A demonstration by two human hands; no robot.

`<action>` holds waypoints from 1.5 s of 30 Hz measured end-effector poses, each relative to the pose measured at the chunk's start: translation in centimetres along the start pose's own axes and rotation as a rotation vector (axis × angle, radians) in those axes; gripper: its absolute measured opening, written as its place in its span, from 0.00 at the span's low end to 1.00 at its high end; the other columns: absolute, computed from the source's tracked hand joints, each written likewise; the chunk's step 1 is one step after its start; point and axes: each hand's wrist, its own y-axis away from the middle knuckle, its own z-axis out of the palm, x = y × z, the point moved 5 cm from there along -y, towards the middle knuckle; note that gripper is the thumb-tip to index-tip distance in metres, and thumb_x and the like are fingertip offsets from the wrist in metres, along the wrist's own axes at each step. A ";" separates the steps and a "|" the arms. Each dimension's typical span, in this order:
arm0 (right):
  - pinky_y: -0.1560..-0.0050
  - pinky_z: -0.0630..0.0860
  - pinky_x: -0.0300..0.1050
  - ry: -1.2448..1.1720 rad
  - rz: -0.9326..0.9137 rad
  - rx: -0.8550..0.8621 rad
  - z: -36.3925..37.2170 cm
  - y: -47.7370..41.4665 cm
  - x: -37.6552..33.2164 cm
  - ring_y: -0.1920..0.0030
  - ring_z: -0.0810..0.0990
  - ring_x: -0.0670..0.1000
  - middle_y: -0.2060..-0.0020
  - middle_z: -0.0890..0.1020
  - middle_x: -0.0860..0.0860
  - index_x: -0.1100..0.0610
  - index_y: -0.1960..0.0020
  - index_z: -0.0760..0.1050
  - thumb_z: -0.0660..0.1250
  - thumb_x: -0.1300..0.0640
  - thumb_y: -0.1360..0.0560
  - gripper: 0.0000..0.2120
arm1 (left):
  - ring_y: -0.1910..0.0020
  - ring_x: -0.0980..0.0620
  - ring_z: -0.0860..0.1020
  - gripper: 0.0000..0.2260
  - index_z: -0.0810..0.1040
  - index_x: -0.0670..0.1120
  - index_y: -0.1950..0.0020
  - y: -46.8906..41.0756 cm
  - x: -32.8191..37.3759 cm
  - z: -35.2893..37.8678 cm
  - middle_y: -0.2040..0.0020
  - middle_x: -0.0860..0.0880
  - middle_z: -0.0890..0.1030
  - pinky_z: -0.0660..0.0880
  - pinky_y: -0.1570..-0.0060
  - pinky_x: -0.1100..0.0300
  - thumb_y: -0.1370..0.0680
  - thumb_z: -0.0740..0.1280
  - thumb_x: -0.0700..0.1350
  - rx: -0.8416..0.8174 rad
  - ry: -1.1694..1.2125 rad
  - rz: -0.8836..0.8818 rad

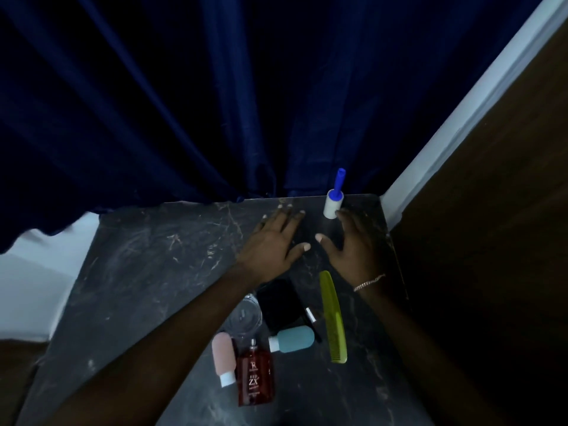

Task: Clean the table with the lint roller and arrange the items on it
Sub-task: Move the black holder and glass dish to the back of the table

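A lint roller (334, 200) with a white roll and blue handle stands upright at the far right edge of the dark marble table (147, 256). My right hand (353, 241) is spread open just in front of it, a fingertip close to the roll's base. My left hand (273, 241) lies open and flat over the table to the left of it. Near me lie a green comb (333, 318), a teal bottle (293, 339), a pink bottle (224, 358), a red perfume bottle (255, 376), a black case (282, 304), a clear glass (246, 318) and a small silver-tipped stick (311, 316).
A dark blue curtain (215, 103) hangs behind the table's far edge. A white wall strip (461, 118) and a brown wooden panel (491, 226) close off the right side. White floor (30, 287) shows to the left of the table.
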 end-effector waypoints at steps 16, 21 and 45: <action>0.39 0.75 0.45 -0.327 0.319 -0.483 11.3 10.7 -1.6 0.38 0.78 0.54 0.40 0.81 0.55 0.60 0.36 0.74 0.69 0.39 0.28 0.30 | 0.47 0.49 0.80 0.14 0.78 0.46 0.41 15.2 -1.5 7.3 0.48 0.49 0.81 0.73 0.51 0.60 0.20 0.68 0.54 0.150 0.542 -0.748; 0.43 0.78 0.50 -0.295 0.412 -0.592 15.5 11.4 0.2 0.44 0.82 0.56 0.48 0.84 0.56 0.59 0.43 0.77 0.61 0.28 0.34 0.37 | 0.62 0.52 0.79 0.11 0.76 0.46 0.60 15.4 -1.1 8.9 0.64 0.51 0.80 0.68 0.65 0.64 0.21 0.70 0.50 0.137 0.641 -0.906; 0.46 0.79 0.44 -0.548 0.354 -0.391 11.5 11.0 -6.6 0.49 0.83 0.44 0.52 0.84 0.44 0.54 0.40 0.77 0.75 0.46 0.30 0.22 | 0.58 0.51 0.84 0.13 0.81 0.49 0.50 16.9 -4.6 5.4 0.59 0.52 0.86 0.81 0.55 0.53 0.30 0.80 0.42 0.276 1.146 -0.861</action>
